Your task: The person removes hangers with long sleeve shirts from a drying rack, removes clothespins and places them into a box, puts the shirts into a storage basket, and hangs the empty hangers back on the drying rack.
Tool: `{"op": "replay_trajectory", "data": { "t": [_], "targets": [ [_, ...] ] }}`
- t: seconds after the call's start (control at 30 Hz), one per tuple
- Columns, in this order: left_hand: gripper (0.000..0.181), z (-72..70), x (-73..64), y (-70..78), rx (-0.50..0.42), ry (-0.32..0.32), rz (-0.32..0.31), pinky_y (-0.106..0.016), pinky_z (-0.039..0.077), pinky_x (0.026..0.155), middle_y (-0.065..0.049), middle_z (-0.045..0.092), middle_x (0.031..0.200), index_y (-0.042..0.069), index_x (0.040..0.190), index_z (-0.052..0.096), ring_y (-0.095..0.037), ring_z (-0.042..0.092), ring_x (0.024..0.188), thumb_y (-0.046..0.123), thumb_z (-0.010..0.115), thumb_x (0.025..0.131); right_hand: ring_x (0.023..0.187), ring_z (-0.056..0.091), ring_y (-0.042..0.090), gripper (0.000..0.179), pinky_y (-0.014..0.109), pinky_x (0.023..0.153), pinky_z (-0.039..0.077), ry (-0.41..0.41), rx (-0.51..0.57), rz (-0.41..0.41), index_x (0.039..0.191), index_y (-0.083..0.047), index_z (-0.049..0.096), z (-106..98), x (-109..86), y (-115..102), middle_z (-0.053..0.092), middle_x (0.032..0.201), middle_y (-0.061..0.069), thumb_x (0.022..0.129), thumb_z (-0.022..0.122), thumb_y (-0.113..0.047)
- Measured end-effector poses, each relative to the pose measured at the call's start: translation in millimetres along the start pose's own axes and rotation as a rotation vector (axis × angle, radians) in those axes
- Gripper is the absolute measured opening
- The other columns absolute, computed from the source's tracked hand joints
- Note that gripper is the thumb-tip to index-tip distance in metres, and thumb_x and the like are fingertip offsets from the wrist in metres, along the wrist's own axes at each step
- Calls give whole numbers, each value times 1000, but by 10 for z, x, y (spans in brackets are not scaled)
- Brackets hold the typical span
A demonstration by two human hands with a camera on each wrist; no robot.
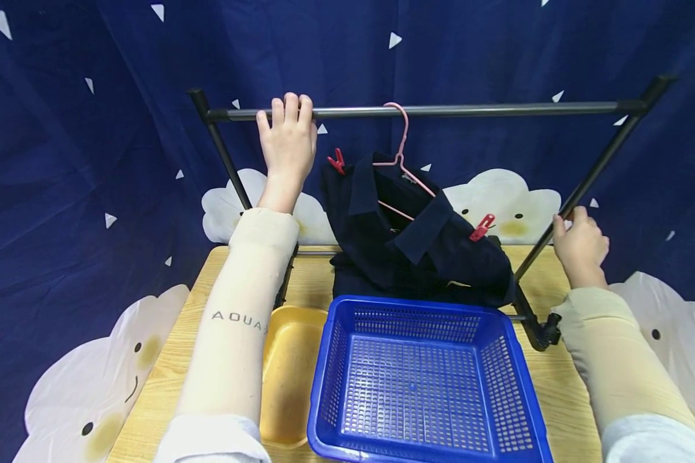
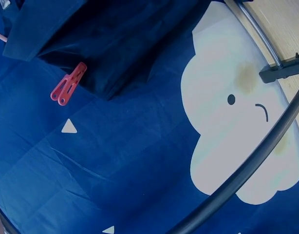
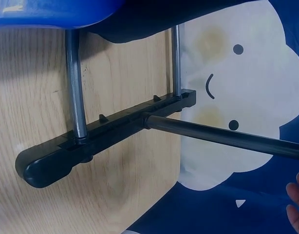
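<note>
both hands grip the rack: left hand [image 1: 287, 138] fingers curl over top bar [image 1: 440, 110], right hand [image 1: 580, 245] around side post [image 1: 596, 168].

Navy cloud-print backdrop [image 1: 92, 193], wooden table [image 1: 168, 360]

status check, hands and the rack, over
Left hand grips the rack's top bar. Right hand holds the rack's right leg. Dark shirt hangs on pink hanger; blue basket in front.

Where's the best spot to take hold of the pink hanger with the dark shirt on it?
Probably at the neck of the pink hanger, just under its hook, coming from the front and above. That stem stands bare above the dark shirt; the shoulders lie under the collar with red clips at the ends. The left hand on the top rail is nearest.
</note>
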State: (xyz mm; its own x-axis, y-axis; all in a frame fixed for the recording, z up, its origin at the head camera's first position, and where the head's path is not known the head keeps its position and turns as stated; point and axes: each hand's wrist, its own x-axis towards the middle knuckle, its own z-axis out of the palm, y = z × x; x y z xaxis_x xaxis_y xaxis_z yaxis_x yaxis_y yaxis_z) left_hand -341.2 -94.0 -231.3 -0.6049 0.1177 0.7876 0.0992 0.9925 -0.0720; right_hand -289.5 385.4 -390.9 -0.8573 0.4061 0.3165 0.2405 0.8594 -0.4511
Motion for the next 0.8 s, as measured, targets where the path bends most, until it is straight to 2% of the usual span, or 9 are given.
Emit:
{"op": "replay_trajectory", "data": {
  "t": [0.63, 0.8],
  "targets": [
    [32, 15, 1, 1, 5, 1, -7, -48, 26, 97, -11, 43, 124, 11, 125, 43, -29, 35, 118, 25, 35, 97, 103, 44, 53, 48, 60, 82, 29, -22, -4, 2, 117, 3, 41, -4, 8, -8, 48, 111, 33, 96, 30, -39],
    [32, 17, -6, 5, 4, 19, -5, -48, 26, 96, -10, 44, 123, 11, 124, 44, -29, 36, 117, 24, 36, 97, 103, 44, 53, 48, 60, 82, 29, -19, 2, 5, 117, 2, 41, -7, -3, -14, 48, 111, 33, 96, 30, -39]
  ]
}}
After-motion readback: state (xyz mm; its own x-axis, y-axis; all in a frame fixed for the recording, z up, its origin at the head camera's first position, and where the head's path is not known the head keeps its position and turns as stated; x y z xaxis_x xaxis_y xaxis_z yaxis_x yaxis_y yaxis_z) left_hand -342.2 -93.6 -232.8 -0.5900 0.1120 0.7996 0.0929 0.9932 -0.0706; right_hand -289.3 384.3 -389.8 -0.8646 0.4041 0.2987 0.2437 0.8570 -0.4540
